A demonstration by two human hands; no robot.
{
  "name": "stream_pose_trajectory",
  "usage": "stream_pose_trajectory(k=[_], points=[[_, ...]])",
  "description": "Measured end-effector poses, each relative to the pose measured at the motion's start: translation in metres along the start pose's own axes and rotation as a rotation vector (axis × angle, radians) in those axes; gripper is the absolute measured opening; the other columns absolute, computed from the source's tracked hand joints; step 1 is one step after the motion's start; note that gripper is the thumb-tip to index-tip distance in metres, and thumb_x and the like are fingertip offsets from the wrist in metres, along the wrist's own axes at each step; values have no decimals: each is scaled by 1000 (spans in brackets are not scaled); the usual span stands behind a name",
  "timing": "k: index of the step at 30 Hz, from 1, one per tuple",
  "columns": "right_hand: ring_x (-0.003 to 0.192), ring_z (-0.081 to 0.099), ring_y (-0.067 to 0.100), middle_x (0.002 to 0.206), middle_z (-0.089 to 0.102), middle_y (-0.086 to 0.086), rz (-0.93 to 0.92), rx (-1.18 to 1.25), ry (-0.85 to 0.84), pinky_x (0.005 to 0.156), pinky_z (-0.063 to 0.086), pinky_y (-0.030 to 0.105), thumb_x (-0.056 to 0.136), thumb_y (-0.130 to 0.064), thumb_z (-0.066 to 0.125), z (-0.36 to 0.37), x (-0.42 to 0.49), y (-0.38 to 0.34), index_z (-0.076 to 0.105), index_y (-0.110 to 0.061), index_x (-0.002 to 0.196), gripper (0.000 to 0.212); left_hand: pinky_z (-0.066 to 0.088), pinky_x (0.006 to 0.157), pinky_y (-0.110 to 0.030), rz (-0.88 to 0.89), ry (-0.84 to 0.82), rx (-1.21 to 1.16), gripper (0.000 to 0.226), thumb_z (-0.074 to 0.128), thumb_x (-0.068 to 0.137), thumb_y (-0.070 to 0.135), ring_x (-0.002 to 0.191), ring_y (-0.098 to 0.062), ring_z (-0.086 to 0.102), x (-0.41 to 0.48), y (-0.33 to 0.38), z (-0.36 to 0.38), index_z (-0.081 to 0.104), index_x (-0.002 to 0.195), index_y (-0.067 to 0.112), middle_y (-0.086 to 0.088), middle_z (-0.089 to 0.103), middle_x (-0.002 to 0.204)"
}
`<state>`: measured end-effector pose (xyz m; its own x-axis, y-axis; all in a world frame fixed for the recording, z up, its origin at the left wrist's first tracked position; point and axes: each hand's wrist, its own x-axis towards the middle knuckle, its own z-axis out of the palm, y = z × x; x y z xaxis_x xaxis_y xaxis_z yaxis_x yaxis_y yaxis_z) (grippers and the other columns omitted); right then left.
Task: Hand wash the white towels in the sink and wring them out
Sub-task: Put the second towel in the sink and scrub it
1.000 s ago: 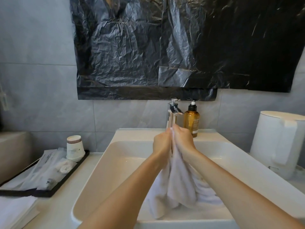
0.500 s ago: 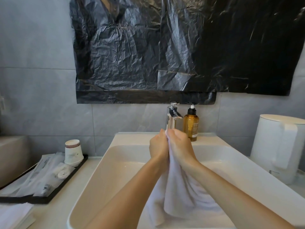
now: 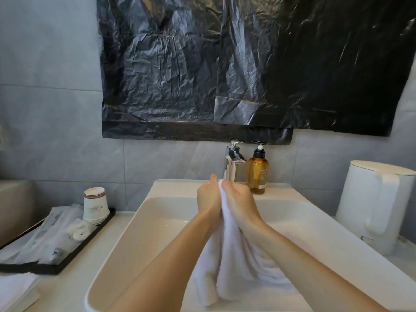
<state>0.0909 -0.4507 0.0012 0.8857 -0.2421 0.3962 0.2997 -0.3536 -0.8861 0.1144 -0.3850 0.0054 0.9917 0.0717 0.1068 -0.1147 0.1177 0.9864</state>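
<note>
A white towel [image 3: 234, 266] hangs down into the white rectangular sink [image 3: 126, 244], bunched at its top between both of my hands. My left hand [image 3: 208, 197] grips the towel's upper part from the left. My right hand [image 3: 238, 199] grips it from the right, pressed against the left hand with the cloth squeezed between them. The towel's lower folds rest on the sink floor, partly hidden by my right forearm. Both hands are held above the basin, just in front of the chrome faucet [image 3: 233, 163].
An amber pump bottle [image 3: 257, 174] stands right of the faucet. A white kettle [image 3: 376, 206] sits on the counter at the right. On the left, a black tray [image 3: 56, 264] holds paper cups [image 3: 95, 204] and wrapped toiletries. Folded white cloth [image 3: 13, 291] lies at the bottom left.
My hands stay pressed together on the towel's top and have shifted slightly against each other. The camera has tilted a little, so the sink sits lower in view.
</note>
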Motion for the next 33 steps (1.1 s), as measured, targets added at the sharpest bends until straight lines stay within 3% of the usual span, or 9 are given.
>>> stream_pose_trajectory(k=[4,8,11,16,21,24,26,29,33], points=[[63,49,18,60,52,4,123,107,155,58,35,27,95,-22,48,-10,17,-7,54,-10,64,34,43,60,-26,-5,-132,-21,39,48,100,38,66,-17,59,-12,-3,5,62,73,13,-1,61,63],[62,50,16,61,53,3,8,-31,8,59,37,27,96,-18,48,1,-1,0,52,-13,60,36,41,59,-29,-42,20,-84,44,47,101,35,63,-19,53,-3,3,-1,55,66,9,-5,56,63],[63,49,19,59,51,4,49,25,88,59,35,28,98,-20,46,-9,14,-6,51,-10,60,39,46,60,-27,-35,-92,-46,33,48,100,37,67,-14,58,-13,0,6,65,86,12,0,61,71],[69,53,14,72,61,8,-167,-152,13,64,39,28,98,-17,44,-1,-4,0,59,-8,72,32,39,61,-30,-58,5,-73,35,48,97,22,60,-19,50,-4,5,0,54,64,10,-3,55,60],[73,54,23,66,56,5,-31,-71,159,60,39,32,98,-20,41,-11,13,-2,53,-10,66,36,43,55,-25,-48,-129,-25,32,50,98,33,67,-17,58,-16,2,5,62,76,13,0,62,68],[68,51,17,68,56,5,-172,-148,9,65,38,32,98,-18,42,1,-6,0,56,-9,70,33,45,72,-36,7,53,39,36,44,99,28,78,-32,55,-1,7,-1,46,64,16,-15,61,81],[71,55,20,73,61,12,-114,-127,-24,66,39,31,97,-18,43,4,1,2,61,-4,75,32,45,79,-38,25,76,6,37,42,100,37,82,-27,52,0,2,-4,48,67,21,-12,58,87],[73,55,22,69,59,6,52,-5,100,63,38,29,98,-21,43,-2,16,0,58,-12,68,35,47,77,-34,-14,-41,15,38,45,98,40,80,-24,59,-5,-7,4,61,72,18,-5,65,81],[68,56,19,68,60,6,-107,-85,-6,64,42,30,99,-21,44,6,-9,4,60,-11,69,35,43,78,-33,-85,91,2,44,39,102,37,90,-28,61,7,-1,-2,62,78,8,-15,70,98]])
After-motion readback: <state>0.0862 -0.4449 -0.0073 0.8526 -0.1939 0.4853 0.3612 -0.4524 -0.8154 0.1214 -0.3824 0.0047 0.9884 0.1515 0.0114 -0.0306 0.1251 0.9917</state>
